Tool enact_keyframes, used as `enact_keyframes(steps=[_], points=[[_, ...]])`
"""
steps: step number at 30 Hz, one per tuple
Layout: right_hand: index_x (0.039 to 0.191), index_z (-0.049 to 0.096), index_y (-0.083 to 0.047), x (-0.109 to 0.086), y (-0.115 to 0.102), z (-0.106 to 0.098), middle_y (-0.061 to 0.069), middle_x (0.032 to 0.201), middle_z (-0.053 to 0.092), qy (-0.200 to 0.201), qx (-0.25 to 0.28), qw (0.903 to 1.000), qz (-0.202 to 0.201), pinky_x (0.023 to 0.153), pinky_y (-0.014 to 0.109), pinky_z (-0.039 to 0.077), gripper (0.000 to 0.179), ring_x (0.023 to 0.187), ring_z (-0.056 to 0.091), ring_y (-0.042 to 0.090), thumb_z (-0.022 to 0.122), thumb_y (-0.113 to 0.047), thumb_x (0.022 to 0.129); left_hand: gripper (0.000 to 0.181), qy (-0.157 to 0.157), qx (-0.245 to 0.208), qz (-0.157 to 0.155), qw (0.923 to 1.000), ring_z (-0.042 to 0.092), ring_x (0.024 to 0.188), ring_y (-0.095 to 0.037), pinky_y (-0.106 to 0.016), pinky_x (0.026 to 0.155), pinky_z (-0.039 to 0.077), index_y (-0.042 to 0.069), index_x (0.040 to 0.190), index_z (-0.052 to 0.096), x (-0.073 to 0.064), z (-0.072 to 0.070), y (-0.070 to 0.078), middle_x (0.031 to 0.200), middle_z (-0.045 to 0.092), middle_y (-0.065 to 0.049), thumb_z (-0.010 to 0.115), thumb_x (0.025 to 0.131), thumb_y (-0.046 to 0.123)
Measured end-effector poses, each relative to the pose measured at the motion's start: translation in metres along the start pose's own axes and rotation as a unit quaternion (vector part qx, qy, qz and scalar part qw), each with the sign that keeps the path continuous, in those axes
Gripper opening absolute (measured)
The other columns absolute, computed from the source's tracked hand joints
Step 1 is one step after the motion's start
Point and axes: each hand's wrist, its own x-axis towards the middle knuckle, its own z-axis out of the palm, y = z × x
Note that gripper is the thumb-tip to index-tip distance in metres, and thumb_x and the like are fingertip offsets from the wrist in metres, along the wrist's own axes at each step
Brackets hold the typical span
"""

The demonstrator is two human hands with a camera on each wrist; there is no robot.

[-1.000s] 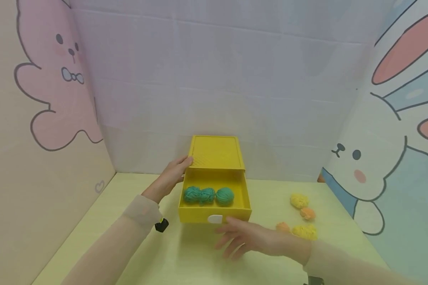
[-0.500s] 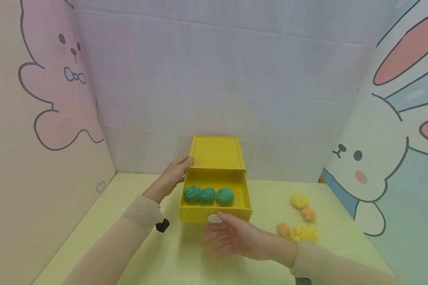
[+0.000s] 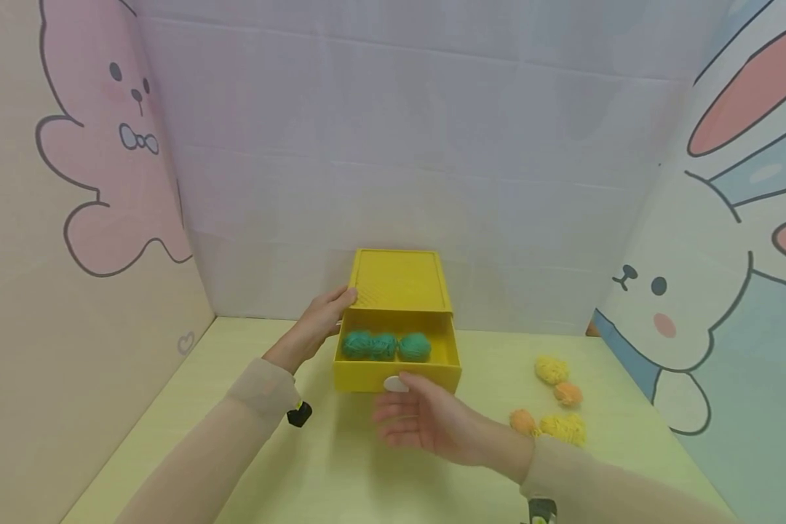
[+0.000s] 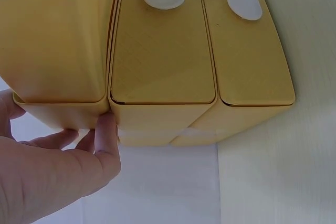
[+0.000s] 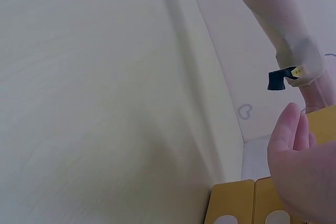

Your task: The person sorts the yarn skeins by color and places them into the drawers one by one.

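Note:
In the head view a yellow drawer cabinet (image 3: 401, 280) stands against the back wall. Its top drawer (image 3: 396, 349) is partly pulled out, with teal yarn balls (image 3: 415, 348) lying in a row inside. My left hand (image 3: 317, 320) holds the cabinet's upper left side; the left wrist view shows its fingers (image 4: 107, 142) against the side wall. My right hand (image 3: 442, 422) is at the drawer front, thumb beside the white handle tab (image 3: 396, 383), the other fingers extended below it. In the right wrist view the right hand (image 5: 304, 177) partly covers the cabinet.
On the table to the right lie yellow yarn bundles (image 3: 562, 429) and orange yarn balls (image 3: 568, 394). Two lower drawers (image 4: 163, 45) with white tabs sit beneath the top one. Printed fabric walls (image 3: 668, 291) enclose the table (image 3: 288, 480).
My right hand has come to the drawer front and moved away from me with it. The drawer has slid slightly inward, the teal yarn balls with it. My left hand stays on the cabinet.

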Motion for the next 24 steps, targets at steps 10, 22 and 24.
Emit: enact_keyframes(steps=[10,22,24], points=[[0.146,0.05,0.01,0.012,-0.003,-0.007,0.009,0.126,0.071,0.03,-0.002,0.9994,-0.02,0.099,0.032,0.059,0.074,0.111,0.07,0.022,0.045,-0.054,0.111,0.075,-0.001,-0.003,0.002,1.0,0.022,0.16,-0.044,-0.062,0.127,0.027,0.013,0.172,0.017,0.0,0.001,0.0,0.175,0.024,-0.016,0.043,0.113,0.052],[0.149,0.046,0.012,0.029,-0.009,-0.015,0.008,0.125,0.071,0.032,-0.015,0.9988,-0.036,0.097,0.03,0.06,0.077,0.109,0.071,0.02,0.041,-0.055,0.112,0.074,0.003,-0.001,0.0,1.0,0.023,0.159,-0.045,-0.06,0.127,0.029,0.014,0.172,0.02,0.002,0.002,0.0,0.175,0.026,-0.015,0.043,0.113,0.053],[0.15,0.046,0.013,0.033,-0.011,-0.017,0.008,0.124,0.071,0.039,-0.017,0.9984,-0.039,0.098,0.031,0.06,0.077,0.108,0.071,0.02,0.041,-0.054,0.112,0.073,0.005,-0.006,0.0,1.0,0.024,0.159,-0.045,-0.059,0.127,0.03,0.014,0.172,0.02,0.002,0.002,0.0,0.174,0.027,-0.015,0.043,0.113,0.052]])
